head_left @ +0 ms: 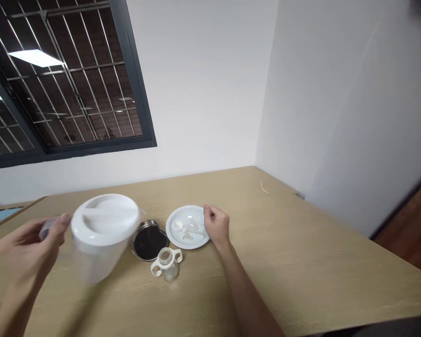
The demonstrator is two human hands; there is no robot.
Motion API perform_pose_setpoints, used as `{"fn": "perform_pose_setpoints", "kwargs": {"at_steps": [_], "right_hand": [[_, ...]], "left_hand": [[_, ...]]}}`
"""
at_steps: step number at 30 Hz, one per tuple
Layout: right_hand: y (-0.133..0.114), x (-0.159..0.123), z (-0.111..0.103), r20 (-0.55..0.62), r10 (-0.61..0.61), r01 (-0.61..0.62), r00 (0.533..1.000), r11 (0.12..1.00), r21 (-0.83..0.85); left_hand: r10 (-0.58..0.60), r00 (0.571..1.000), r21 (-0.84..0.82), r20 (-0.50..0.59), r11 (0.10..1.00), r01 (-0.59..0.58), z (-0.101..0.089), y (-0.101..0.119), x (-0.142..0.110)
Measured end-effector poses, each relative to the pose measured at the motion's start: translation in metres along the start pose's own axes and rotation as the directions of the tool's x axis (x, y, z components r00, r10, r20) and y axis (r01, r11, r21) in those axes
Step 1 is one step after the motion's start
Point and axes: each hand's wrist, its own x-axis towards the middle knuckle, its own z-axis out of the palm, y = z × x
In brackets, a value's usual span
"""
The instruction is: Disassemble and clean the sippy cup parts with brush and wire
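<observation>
On the wood-toned counter (312, 271), beside a wall with a barred window (87, 70):

Pitcher (98, 252), translucent body, white lid (110, 216) fitted; raised over the counter's left part, slightly blurred. Left hand (35, 243) grasps it by the handle.

Right hand (217, 225), clenched in a fist at the right rim of a plate; whether it touches the rim cannot be told.

Plate (176, 238), white, round; bears a white ring (177, 225) and clear, teat-like pieces (195, 227), exact form unclear.

Tray (149, 241), dark base, steel rim, curved outline; just left of the plate.

Baby bottle (170, 270), clear, two white handles, open-topped, upright; in front of tray and plate.

Strand (263, 187), thin, pale, bent; far right, well apart.
</observation>
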Motion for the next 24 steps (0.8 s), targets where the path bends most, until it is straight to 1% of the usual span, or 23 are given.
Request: {"fn": "perform_pose_setpoints", "kwargs": {"at_steps": [1, 2, 3, 4, 5, 7, 8, 10, 13, 17, 20, 24], "right_hand": [[0.000, 0.000, 0.000, -0.012, 0.005, -0.005, 1.000, 1.000, 0.001], [0.000, 0.000, 0.000, -0.022, 0.008, -0.008, 1.000, 1.000, 0.001], [0.000, 0.000, 0.000, -0.028, 0.008, -0.008, 1.000, 1.000, 0.001], [0.000, 0.000, 0.000, -0.034, 0.008, -0.008, 0.999, 1.000, 0.001], [0.000, 0.000, -0.001, -0.040, 0.009, -0.009, 0.999, 1.000, 0.001], [0.000, 0.001, -0.002, -0.054, 0.015, -0.015, 0.998, 1.000, 0.001], [0.000, 0.002, -0.002, -0.061, 0.019, -0.019, 0.998, 1.000, 0.001], [0.000, 0.003, -0.003, -0.075, 0.023, -0.023, 0.997, 1.000, 0.000], [0.001, 0.004, -0.004, -0.102, 0.022, -0.023, 0.994, 1.000, -0.004], [0.002, 0.006, -0.006, -0.173, 0.040, -0.043, 0.984, 0.999, -0.013], [0.004, 0.008, -0.010, -0.271, 0.077, -0.086, 0.959, 0.996, -0.024], [0.010, 0.011, -0.015, -0.396, 0.130, -0.156, 0.909, 0.987, -0.034]], "left_hand": [[0.055, 0.998, 0.006, 0.014, 0.998, -0.056, 0.006, 0.005, 0.007], [0.142, 0.987, 0.010, 0.072, 0.990, -0.143, 0.012, 0.009, 0.013], [0.246, 0.958, 0.011, 0.147, 0.968, -0.250, 0.019, 0.014, 0.018], [0.356, 0.906, -0.001, 0.228, 0.931, -0.365, 0.027, 0.019, 0.023], [0.456, 0.845, -0.021, 0.278, 0.883, -0.470, 0.035, 0.024, 0.027], [0.612, 0.731, -0.077, 0.304, 0.780, -0.621, 0.051, 0.032, 0.031], [0.659, 0.688, -0.104, 0.306, 0.741, -0.663, 0.060, 0.035, 0.032], [0.707, 0.625, -0.148, 0.333, 0.693, -0.706, 0.078, 0.042, 0.031], [0.734, 0.560, -0.202, 0.383, 0.658, -0.725, 0.102, 0.049, 0.030], [0.783, 0.481, -0.262, 0.395, 0.598, -0.757, 0.129, 0.057, 0.027], [0.808, 0.445, -0.307, 0.386, 0.567, -0.765, 0.146, 0.063, 0.023], [0.820, 0.419, -0.362, 0.390, 0.555, -0.749, 0.167, 0.073, 0.015]]}}
